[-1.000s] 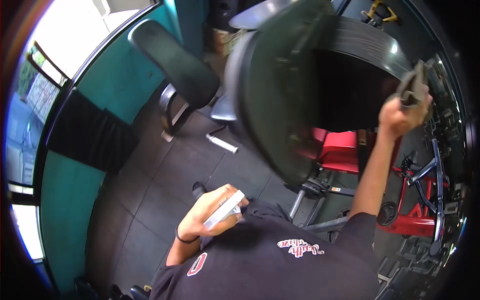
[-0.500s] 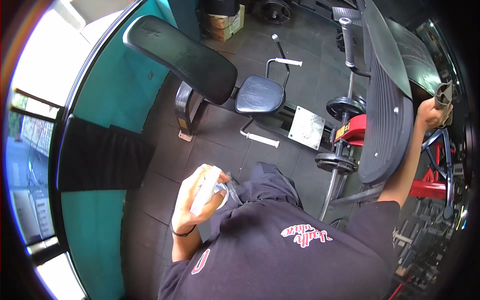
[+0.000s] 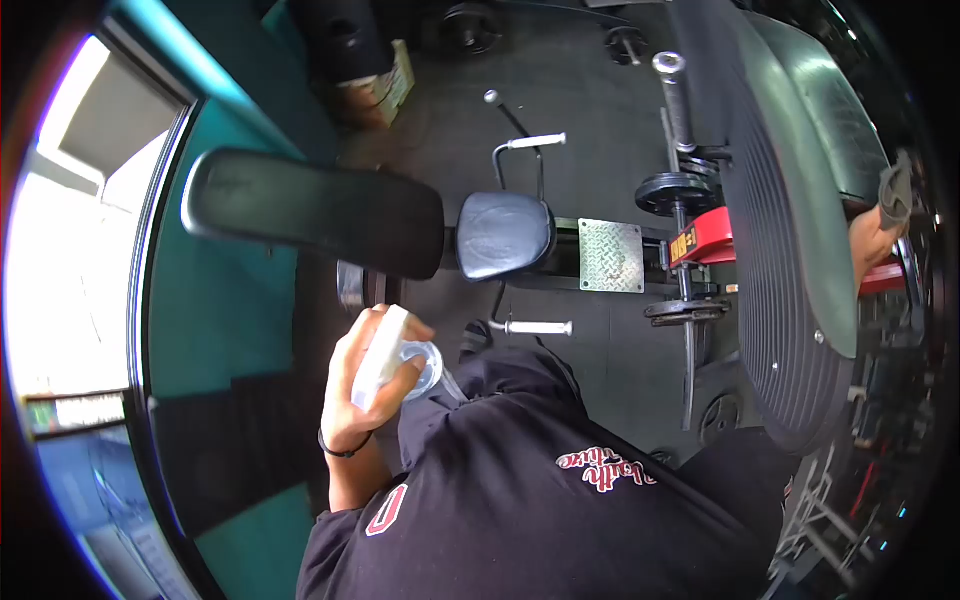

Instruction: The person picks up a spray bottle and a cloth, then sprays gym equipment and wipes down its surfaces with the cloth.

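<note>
My left hand (image 3: 352,375) is closed round a white and clear plastic container (image 3: 382,360), held in front of my shirt at the lower left. A round clear part (image 3: 424,370) of it shows beside my fingers. On the far right, my right hand (image 3: 874,240) grips a grey-brown cloth (image 3: 896,192) next to a large dark pad (image 3: 825,110). The ribbed black plate (image 3: 785,290) of the machine stands between that hand and my body and hides part of my right arm.
A black backrest (image 3: 315,212), a seat (image 3: 505,235) with white-gripped handles (image 3: 540,327) and a diamond-patterned footplate (image 3: 611,256) lie ahead. Weight plates (image 3: 678,193) sit on a bar. Teal wall (image 3: 215,340) and a window are at left; a cardboard box (image 3: 385,95) stands behind.
My view has turned, bringing the seat and backrest nearer the middle. My right hand with the cloth has moved to the far right, along the pad. My left hand still holds the container.
</note>
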Demonstrator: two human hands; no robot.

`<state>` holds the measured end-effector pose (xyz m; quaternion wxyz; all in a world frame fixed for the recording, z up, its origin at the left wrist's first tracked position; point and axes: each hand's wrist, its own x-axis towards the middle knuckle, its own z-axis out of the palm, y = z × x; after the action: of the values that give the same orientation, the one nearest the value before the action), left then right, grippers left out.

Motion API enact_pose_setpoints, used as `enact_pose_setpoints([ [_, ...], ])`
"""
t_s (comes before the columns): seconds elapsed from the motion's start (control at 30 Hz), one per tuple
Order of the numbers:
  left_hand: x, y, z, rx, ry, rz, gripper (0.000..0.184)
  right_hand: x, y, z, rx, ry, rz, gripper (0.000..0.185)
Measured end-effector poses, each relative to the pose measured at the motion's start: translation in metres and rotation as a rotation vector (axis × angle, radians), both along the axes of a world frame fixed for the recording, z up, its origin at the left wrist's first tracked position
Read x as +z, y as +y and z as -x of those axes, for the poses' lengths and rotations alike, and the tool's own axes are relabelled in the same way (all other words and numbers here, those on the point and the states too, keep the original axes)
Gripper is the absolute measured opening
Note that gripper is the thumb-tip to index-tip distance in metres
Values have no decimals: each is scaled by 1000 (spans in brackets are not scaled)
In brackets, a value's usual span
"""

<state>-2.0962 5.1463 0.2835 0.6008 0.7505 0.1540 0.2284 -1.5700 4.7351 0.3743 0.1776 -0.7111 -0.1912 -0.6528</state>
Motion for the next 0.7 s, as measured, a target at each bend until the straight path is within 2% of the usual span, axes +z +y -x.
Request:
enact_pose_setpoints([
  [0.07,6,24,-13,-20,44,57,26,14,-25,1,11,193,-85,42],
  [0.13,5,42,-31,-7,2,138,25,35,-47,26,27,559,-351,43],
  [0.2,10,56,-48,-16,16,135,24,33,-73,65,181,678,-510,43],
  [0.23,13,61,-56,-31,14,132,24,27,-87,89,315,608,-526,43],
  [0.27,15,65,-64,-47,13,132,24,52,-25,146,483,699,-1002,48],
  [0.33,23,74,-84,-110,26,147,24,60,24,218,537,886,-1211,51],
  [0.4,29,82,-108,-179,11,133,25,31,5,260,387,970,-985,48],
  [0.43,33,86,-119,-229,9,120,25,2,-52,273,249,1026,-617,49],
  [0.5,44,79,-143,-205,28,82,29,4,-35,290,297,947,-804,49],
  [0.7,61,89,-195,-354,-63,46,27,10,39,318,476,674,-1298,48],
])
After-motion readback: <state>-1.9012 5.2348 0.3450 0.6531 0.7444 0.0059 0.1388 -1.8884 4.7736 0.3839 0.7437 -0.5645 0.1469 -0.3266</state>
